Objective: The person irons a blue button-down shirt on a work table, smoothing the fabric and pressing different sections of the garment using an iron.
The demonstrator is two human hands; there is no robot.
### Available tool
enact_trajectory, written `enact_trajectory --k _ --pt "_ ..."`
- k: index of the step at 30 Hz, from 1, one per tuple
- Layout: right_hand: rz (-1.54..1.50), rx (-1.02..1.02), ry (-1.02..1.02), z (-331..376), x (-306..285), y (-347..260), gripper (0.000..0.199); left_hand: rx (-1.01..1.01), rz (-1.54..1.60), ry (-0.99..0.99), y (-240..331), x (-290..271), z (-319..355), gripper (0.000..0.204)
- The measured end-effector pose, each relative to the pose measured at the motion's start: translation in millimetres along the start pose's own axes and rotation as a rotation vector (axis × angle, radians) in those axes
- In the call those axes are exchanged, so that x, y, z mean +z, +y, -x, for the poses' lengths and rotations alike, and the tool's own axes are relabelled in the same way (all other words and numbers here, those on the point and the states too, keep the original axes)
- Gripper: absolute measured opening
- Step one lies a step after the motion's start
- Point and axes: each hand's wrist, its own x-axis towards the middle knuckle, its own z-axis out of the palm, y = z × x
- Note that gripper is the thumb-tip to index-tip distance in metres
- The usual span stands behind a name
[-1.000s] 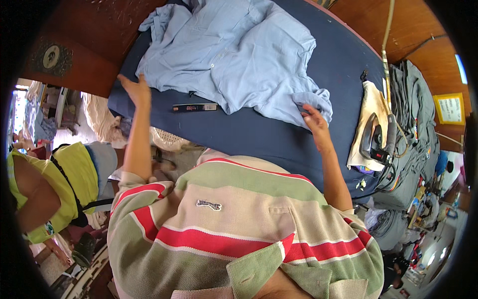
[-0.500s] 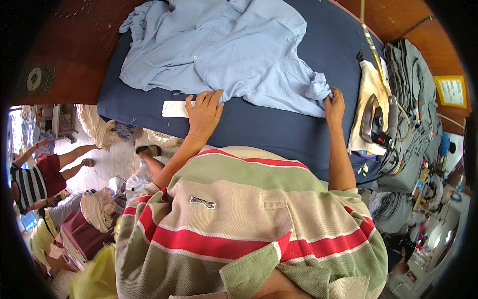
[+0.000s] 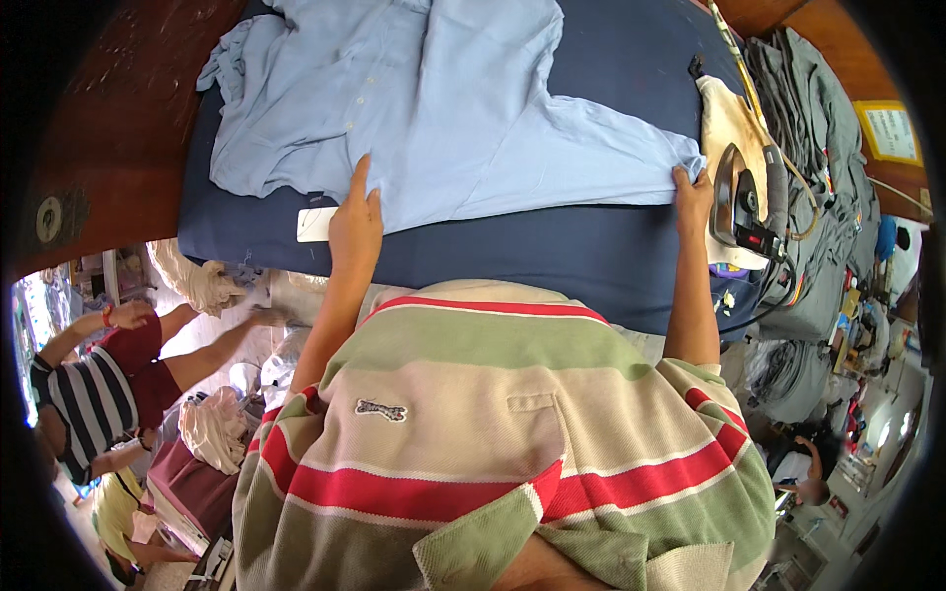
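A light blue button-up shirt [image 3: 443, 128] lies spread over the dark blue padded table. Its sleeve stretches out to the right, fairly flat. At the sleeve's end my right hand [image 3: 693, 197] is closed on the cuff. My left hand [image 3: 357, 227] rests at the shirt's near edge, the index finger pointing straight along the cloth and its other fingers partly hidden. Just left of that hand lies a white rectangular card [image 3: 313, 225], partly covered by it. To the right of the cuff an electric iron [image 3: 734, 197] sits on a cream cloth pad [image 3: 724, 106].
The iron's cord and hose [image 3: 734, 39] run up at the right. Beyond the table's right side is a pile of dark grey garments [image 3: 823, 167]. At lower left, a person in a striped top [image 3: 94, 404] stands near bundled cloth [image 3: 212, 428]; another person is at far right.
My right hand has moved right and slightly up, drawing the bunched cuff and sleeve out straight. My left hand has shifted left, covering more of the white card.
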Motion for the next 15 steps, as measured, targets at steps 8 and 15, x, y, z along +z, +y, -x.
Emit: enact_trajectory --k 8,15 --pt "0.324 -0.300 0.152 31 -9 -36 0.042 0.143 -0.395 0.296 -16 0 21 0.061" --pt "0.142 -0.495 -0.270 -14 42 -58 0.018 0.678 -0.045 -0.047 98 56 -73 0.039"
